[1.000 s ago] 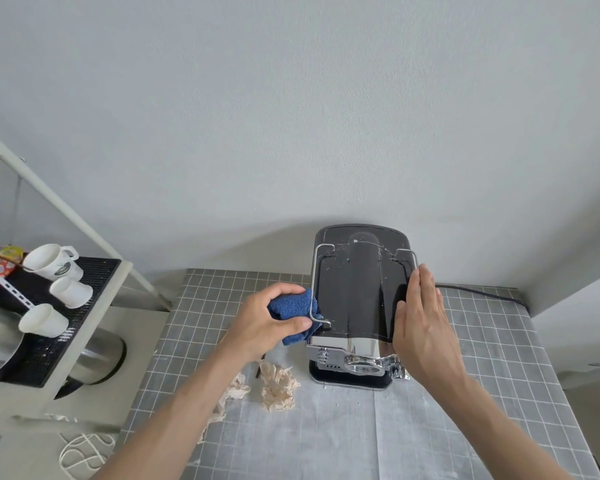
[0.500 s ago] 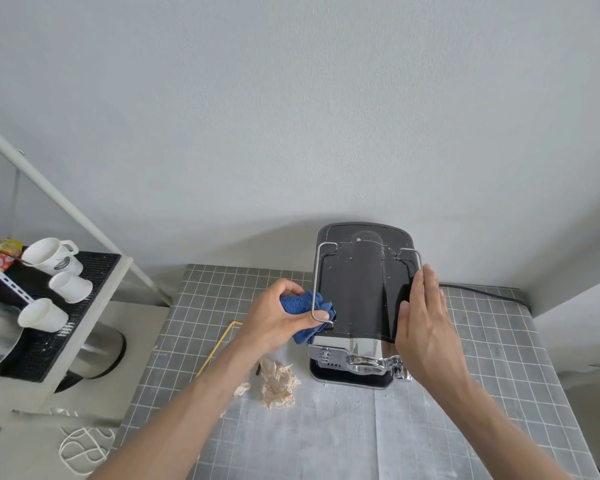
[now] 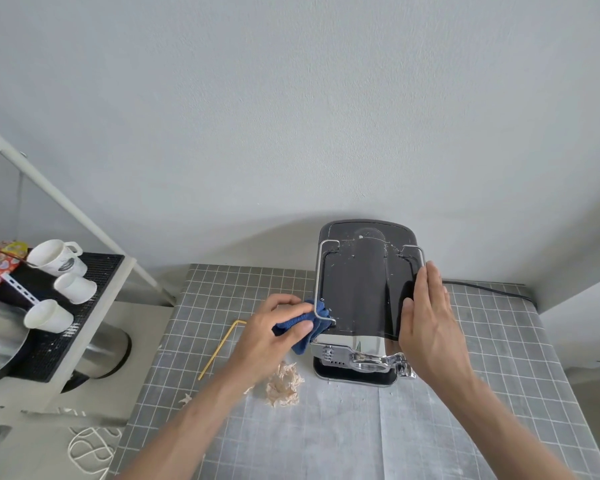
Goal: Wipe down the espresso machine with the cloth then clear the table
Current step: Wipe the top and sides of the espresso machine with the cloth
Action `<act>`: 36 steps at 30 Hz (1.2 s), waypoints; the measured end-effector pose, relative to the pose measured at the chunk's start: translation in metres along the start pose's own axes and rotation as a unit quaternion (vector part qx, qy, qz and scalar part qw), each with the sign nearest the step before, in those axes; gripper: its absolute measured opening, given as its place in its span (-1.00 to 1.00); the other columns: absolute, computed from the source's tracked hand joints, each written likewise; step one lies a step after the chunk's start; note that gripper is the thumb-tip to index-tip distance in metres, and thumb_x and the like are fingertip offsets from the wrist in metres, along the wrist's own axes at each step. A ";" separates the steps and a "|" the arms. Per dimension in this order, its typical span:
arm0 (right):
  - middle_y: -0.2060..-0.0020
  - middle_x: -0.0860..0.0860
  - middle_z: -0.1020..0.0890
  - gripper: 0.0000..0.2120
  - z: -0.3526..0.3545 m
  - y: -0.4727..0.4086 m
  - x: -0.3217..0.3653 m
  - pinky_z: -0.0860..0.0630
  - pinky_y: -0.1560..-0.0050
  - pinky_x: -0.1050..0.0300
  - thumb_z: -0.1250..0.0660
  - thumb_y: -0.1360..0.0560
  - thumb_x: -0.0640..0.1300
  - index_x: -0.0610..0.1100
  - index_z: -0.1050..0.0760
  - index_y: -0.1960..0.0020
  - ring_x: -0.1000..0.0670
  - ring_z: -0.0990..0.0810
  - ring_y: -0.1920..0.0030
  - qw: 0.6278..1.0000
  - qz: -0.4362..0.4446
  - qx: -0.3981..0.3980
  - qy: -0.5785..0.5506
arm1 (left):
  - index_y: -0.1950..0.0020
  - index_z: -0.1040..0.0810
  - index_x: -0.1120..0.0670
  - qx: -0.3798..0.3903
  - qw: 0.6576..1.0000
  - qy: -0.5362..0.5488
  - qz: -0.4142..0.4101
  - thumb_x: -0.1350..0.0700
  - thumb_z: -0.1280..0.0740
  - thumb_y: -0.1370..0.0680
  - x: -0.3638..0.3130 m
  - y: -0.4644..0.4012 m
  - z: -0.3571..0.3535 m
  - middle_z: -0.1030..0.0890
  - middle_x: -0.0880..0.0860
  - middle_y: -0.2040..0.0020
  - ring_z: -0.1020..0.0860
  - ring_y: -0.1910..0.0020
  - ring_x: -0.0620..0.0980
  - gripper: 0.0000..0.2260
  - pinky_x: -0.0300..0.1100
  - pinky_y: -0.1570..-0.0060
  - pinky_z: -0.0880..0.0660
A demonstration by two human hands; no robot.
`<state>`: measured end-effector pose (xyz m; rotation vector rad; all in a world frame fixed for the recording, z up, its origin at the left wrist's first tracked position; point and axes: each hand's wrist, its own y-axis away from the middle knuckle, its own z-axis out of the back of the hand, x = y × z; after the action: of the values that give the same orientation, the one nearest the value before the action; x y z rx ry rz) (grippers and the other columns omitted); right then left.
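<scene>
While bunched in the left hand (image 3: 274, 336): blue cloth (image 3: 302, 329); right hand (image 3: 430, 320) flat on black espresso machine (image 3: 361, 292).

The espresso machine (image 3: 364, 292) is standing at the rear of the worktop (image 3: 499, 393), against the wall. Crumpled paper (image 3: 283, 384) is lying just before its left front corner; a straw (image 3: 219, 351) is lying further left. Three cups (image 3: 59, 285) are sitting on the shelf (image 3: 84, 327) left of the worktop.
</scene>
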<state>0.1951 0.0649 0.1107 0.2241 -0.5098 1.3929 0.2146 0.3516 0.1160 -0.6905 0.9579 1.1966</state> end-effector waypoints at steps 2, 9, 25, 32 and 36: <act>-0.64 -0.15 -0.04 -0.46 -0.001 0.000 -0.001 -0.36 -0.47 -0.22 -0.01 -0.70 -0.14 -0.25 0.02 -0.64 -0.10 -0.03 -0.64 1.000 0.000 -0.001 0.002 | -0.25 -0.69 -0.19 0.033 0.999 0.005 -0.005 -0.01 -0.46 -0.60 0.002 0.004 0.004 -0.50 -0.22 -0.32 -0.54 -0.32 -0.15 -0.77 -0.25 -0.28 -0.49; -0.63 -0.20 -0.07 -0.49 -0.005 -0.002 -0.005 -0.37 -0.46 -0.24 -0.04 -0.69 -0.19 -0.30 -0.06 -0.61 -0.14 -0.06 -0.63 1.000 0.012 -0.007 0.002 | 0.05 -0.72 -0.15 -0.050 0.995 0.061 0.062 0.00 -0.64 -0.41 -0.021 -0.010 -0.014 -0.60 -0.13 -0.15 -0.61 -0.13 -0.19 -0.82 -0.19 -0.18 -0.55; -0.65 -0.10 0.00 -0.47 0.003 0.001 -0.001 -0.32 -0.50 -0.22 0.03 -0.71 -0.08 -0.13 0.04 -0.65 -0.06 0.02 -0.64 1.000 0.013 0.001 -0.016 | -0.04 -0.70 -0.17 -0.118 0.988 0.088 0.052 -0.04 -0.61 -0.45 -0.023 -0.023 -0.030 -0.61 -0.10 -0.10 -0.62 -0.05 -0.23 -0.79 -0.30 -0.05 -0.55; -0.65 -0.11 -0.02 -0.46 0.005 0.000 0.000 -0.34 -0.49 -0.22 0.03 -0.71 -0.08 -0.14 0.05 -0.65 -0.06 0.00 -0.64 1.000 0.011 0.002 -0.018 | -0.07 -0.69 -0.19 0.012 0.991 0.098 0.092 -0.12 -0.65 -0.37 -0.013 -0.016 -0.011 -0.62 -0.12 -0.19 -0.64 -0.14 -0.16 -0.68 -0.12 -0.22 -0.58; -0.66 -0.08 0.04 -0.46 0.005 -0.001 -0.001 -0.36 -0.46 -0.26 0.04 -0.71 -0.07 -0.07 0.10 -0.66 -0.11 -0.01 -0.64 0.999 0.020 0.012 -0.030 | 0.02 -0.69 -0.17 -0.048 0.991 0.096 0.085 -0.10 -0.66 -0.36 -0.018 -0.018 -0.020 -0.66 -0.11 -0.08 -0.66 -0.03 -0.15 -0.74 -0.13 -0.13 -0.60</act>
<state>0.1945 0.0612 0.1148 0.2767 -0.5492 1.4356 0.2256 0.3223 0.1221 -0.8258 1.1434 1.3508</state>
